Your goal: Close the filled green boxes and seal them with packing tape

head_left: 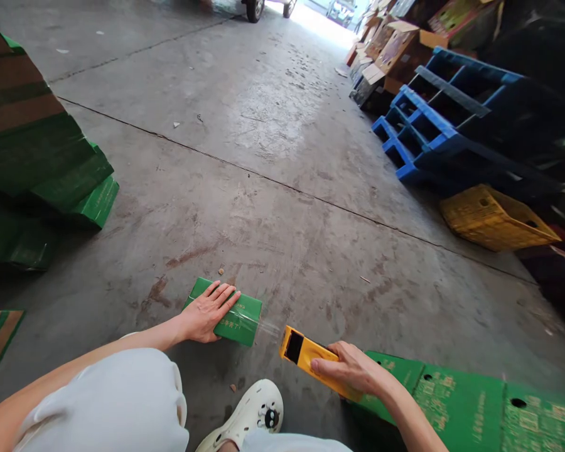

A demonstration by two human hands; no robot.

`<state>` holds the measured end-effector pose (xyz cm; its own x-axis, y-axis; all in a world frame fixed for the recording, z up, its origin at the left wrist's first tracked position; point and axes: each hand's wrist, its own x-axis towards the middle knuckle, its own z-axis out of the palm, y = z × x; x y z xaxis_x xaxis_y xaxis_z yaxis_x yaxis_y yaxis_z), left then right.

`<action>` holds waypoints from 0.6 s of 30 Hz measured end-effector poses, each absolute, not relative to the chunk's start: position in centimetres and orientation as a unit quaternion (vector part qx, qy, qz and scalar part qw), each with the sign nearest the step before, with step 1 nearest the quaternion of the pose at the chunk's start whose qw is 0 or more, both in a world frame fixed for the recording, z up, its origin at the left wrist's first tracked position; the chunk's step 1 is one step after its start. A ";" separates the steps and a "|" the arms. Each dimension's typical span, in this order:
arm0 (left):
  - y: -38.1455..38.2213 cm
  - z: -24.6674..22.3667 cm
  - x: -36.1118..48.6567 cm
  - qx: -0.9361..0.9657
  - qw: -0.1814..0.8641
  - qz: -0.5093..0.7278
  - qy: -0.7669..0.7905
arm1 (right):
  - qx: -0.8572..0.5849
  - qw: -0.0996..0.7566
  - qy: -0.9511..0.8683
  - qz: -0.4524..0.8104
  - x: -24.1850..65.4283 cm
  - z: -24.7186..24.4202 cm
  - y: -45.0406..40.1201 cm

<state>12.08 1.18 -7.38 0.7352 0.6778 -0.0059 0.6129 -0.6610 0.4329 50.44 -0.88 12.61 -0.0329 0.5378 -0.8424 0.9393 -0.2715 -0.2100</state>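
One tape dispenser (310, 353), long axis slanting, head leftward (toward box (243, 318))

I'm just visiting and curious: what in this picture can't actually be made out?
Head view: part of the green box's top, covered by the left hand.
Head view: part of the yellow dispenser, hidden by the right hand.
Head view: the far end of the green cardboard, cut off by the right edge; its print there is blurred.
Head view: the vehicle's upper body, cut off by the top edge.
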 end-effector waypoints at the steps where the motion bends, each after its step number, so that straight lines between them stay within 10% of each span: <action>1: 1.2 -7.3 12.1 0.909 0.206 0.078 0.354 | 0.659 0.228 0.561 -0.445 50.6 11.9 -0.5; 18: 1.7 -6.9 12.2 0.908 0.209 0.069 0.356 | 0.675 0.326 0.601 -0.277 40.0 0.2 3.2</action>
